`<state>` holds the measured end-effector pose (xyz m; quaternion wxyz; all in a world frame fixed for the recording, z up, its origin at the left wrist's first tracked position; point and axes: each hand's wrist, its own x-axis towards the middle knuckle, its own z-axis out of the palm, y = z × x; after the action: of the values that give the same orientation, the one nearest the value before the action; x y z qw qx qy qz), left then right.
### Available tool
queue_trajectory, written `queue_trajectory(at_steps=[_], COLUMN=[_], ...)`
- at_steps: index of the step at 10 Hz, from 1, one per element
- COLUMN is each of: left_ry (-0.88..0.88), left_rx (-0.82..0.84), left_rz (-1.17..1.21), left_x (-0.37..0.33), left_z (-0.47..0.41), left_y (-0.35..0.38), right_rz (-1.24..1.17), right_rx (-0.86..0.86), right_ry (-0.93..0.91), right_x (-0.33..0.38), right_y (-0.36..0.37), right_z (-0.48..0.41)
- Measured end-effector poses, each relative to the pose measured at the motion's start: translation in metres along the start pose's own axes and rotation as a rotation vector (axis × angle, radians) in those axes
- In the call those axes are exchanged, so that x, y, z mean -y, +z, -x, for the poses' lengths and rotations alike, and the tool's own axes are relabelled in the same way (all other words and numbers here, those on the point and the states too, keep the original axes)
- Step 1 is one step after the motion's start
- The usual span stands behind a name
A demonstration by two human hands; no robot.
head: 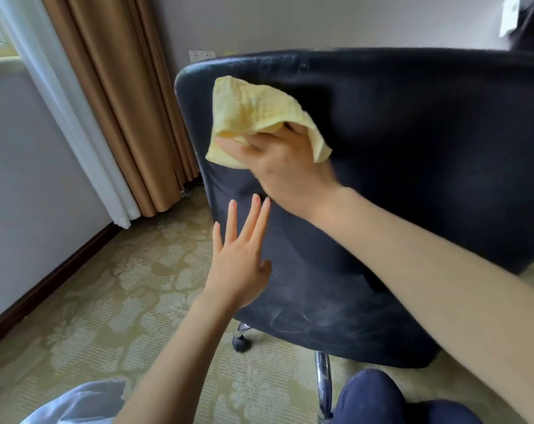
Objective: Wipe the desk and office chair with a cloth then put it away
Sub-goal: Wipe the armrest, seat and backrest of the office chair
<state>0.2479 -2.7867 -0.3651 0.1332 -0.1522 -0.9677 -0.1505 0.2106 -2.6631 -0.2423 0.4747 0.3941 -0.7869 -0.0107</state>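
Crumpled pale-yellow cloth (253, 117) lies against the upper left of the dark navy office chair's backrest (412, 166), its long axis running from the lower left corner up toward the backrest's top edge. The right hand (284, 166) presses it there, fingers curled round a bunched fold. The left hand (241, 264) rests lower on the backrest's left edge, fingers straight and spread. Below, a chrome chair base (323, 384) stands on patterned carpet (122, 301).
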Motion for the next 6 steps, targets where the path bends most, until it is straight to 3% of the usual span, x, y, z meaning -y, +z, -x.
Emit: queue_trajectory(at_steps=[1,2,3,4,5,6], left_ry=[-0.008,-0.104,-0.234,-0.509,-0.556,-0.460], left_rx=[0.039,0.067,0.067,0.009,-0.048,-0.104], left_rz=[-0.045,-0.064,0.039,0.440,0.623,0.868], left_x=[0.010,0.028,0.038,0.043,0.041,0.033], left_z=[0.006,0.011,0.008,-0.008,-0.023,-0.043], left_y=[0.001,-0.002,-0.008,-0.022,-0.032,-0.046], right_rz=[-0.016,-0.273,-0.346,-0.452,-0.459,-0.405], right_rx=[0.103,0.455,0.637,0.502,0.603,0.710], right_ry=[0.118,0.359,0.276,0.238,0.301,0.239], right_x=[0.017,0.019,0.017,0.006,0.000,-0.011], right_y=[0.012,0.047,0.057,0.059,0.050,0.033], right_z=[-0.016,0.011,0.039,0.091,0.106,0.138])
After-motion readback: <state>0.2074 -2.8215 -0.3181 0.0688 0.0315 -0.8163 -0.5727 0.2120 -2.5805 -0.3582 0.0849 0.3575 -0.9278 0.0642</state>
